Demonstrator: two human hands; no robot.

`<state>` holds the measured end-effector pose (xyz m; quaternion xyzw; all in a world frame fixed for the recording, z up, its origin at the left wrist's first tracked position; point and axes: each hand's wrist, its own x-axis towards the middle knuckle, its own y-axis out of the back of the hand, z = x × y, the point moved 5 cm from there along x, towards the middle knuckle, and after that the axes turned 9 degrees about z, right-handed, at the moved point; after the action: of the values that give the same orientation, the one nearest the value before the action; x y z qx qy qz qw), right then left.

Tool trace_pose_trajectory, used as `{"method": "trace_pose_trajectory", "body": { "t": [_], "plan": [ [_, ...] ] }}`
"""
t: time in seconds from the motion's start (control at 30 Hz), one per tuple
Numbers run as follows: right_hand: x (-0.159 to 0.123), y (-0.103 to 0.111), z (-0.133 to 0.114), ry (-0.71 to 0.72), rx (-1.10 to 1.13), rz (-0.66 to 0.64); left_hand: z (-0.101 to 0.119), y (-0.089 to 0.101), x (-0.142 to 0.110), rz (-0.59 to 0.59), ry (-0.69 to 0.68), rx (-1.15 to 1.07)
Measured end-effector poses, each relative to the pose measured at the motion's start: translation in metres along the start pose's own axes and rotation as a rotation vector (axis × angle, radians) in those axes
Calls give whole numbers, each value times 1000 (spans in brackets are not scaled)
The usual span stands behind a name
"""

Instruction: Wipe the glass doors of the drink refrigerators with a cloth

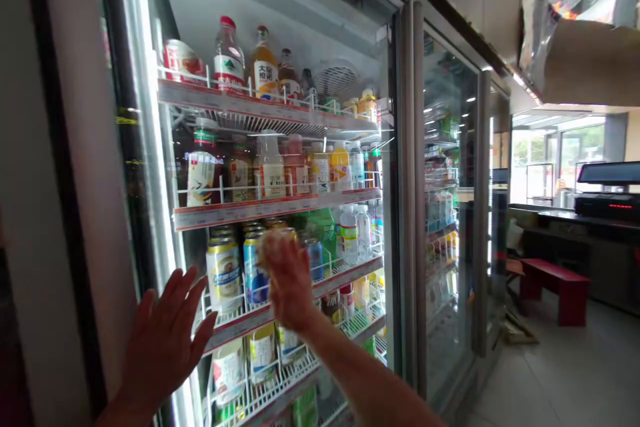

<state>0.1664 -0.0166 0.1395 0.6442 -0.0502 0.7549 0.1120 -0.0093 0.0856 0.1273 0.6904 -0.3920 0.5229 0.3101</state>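
My left hand [163,333] is open, its fingers spread, close to the glass at the lit left edge of a drinks fridge. My right hand [290,280] reaches up in front of the middle shelves and is smeared by motion. Its fingers are bent around a pale, crumpled cloth-like wad [270,245], seemingly against the glass door [305,7]. Behind the glass, near the hands, stand a gold-and-white can [223,273] and a blue can [255,270]. Whether either palm touches the glass, I cannot tell.
Several bottles fill the upper shelves, among them a red-capped bottle [229,57]. More cans [263,353] stand below. Another glass-doored fridge [447,213] adjoins on the right. Farther off are a red bench [555,280], a counter [580,219] and the tiled floor [560,373].
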Motion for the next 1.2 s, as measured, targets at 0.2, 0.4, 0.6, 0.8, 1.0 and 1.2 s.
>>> {"method": "trace_pose_trajectory", "body": {
  "t": [0.2,0.4,0.6,0.8,1.0,1.2],
  "plan": [
    [-20,11,80,-27,-33,111,13,-7,1,-16,-10,15],
    [26,10,121,-244,-26,308,23,-16,12,12,26,87],
    [15,15,149,-7,-3,203,24,-15,43,81,92,123],
    [75,36,187,-306,21,418,3,-11,116,147,147,227],
    [77,23,148,137,59,127,0,-16,147,132,152,249],
    [151,35,195,-342,-34,498,-1,-16,140,142,132,225]
  ]
}}
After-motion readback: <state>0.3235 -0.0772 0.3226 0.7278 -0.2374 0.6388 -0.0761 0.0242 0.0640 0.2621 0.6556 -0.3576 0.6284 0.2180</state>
